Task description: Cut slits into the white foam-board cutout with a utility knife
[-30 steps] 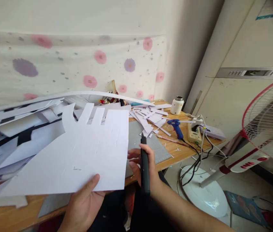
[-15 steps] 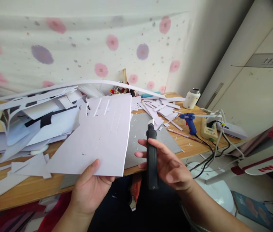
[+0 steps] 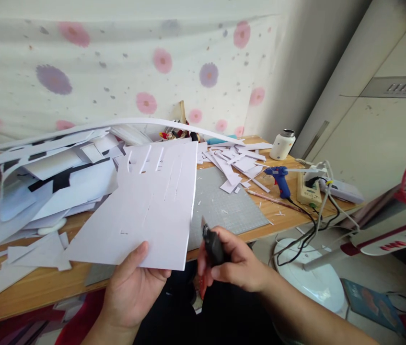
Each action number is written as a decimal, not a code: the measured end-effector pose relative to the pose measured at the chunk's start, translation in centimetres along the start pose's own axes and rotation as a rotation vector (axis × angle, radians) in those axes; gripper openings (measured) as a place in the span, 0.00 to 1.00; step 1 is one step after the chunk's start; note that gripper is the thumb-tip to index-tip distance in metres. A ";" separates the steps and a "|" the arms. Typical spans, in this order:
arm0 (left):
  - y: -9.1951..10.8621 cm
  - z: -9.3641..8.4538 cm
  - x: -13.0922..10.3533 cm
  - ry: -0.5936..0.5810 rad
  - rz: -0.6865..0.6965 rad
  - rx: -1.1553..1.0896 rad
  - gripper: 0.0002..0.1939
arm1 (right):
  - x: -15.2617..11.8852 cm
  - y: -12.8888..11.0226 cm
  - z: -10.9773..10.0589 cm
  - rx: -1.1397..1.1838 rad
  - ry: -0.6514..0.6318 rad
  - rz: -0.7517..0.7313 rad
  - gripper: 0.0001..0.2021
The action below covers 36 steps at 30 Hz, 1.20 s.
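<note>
A white board (image 3: 156,206) with several slits near its top and a few thin cuts lower down is held up by my left hand (image 3: 134,282), thumb on its face and fingers behind its lower edge. To the right of the board, my right hand (image 3: 233,263) is closed around a black utility knife (image 3: 214,247), its blade pointing up and left, apart from the board. Behind the board lies a grey cutting mat (image 3: 231,206) with small white scraps on it.
White offcuts (image 3: 237,163) lie behind the mat. A blue glue gun (image 3: 280,181), a power strip (image 3: 308,190) with cables and a white jar (image 3: 283,144) stand to the right. Stacked white sheets (image 3: 76,187) fill the left of the wooden table (image 3: 52,292).
My right hand has closed its fingers around the knife and tilted it from upright, bringing it lower and to the left. The board has shifted only slightly.
</note>
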<state>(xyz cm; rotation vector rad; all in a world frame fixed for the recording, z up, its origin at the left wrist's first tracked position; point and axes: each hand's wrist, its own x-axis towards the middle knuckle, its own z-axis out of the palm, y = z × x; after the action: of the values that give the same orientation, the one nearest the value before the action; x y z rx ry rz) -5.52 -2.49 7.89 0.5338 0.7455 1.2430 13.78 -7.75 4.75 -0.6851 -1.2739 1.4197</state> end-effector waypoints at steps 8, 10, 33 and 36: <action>-0.5 0.1 -0.4 0.030 -0.082 0.007 0.36 | 1.3 -0.8 0.3 -0.735 0.149 -0.218 0.09; -0.6 0.0 -0.6 0.007 -0.090 0.024 0.36 | 1.6 -0.7 0.3 -0.782 0.174 -0.251 0.09; -0.4 -0.5 -2.2 -0.047 -0.223 0.257 0.39 | 3.3 -0.3 -0.8 -0.920 0.406 -0.499 0.06; -0.4 -1.3 -2.0 -0.096 -0.276 0.296 0.36 | 3.4 -0.5 -1.2 -0.876 0.430 -0.499 0.06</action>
<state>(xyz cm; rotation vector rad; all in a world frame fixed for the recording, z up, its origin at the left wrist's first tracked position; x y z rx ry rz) -6.51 -4.56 7.11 0.7011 0.8947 0.8502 14.06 -4.22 5.72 -1.0744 -1.5479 0.2361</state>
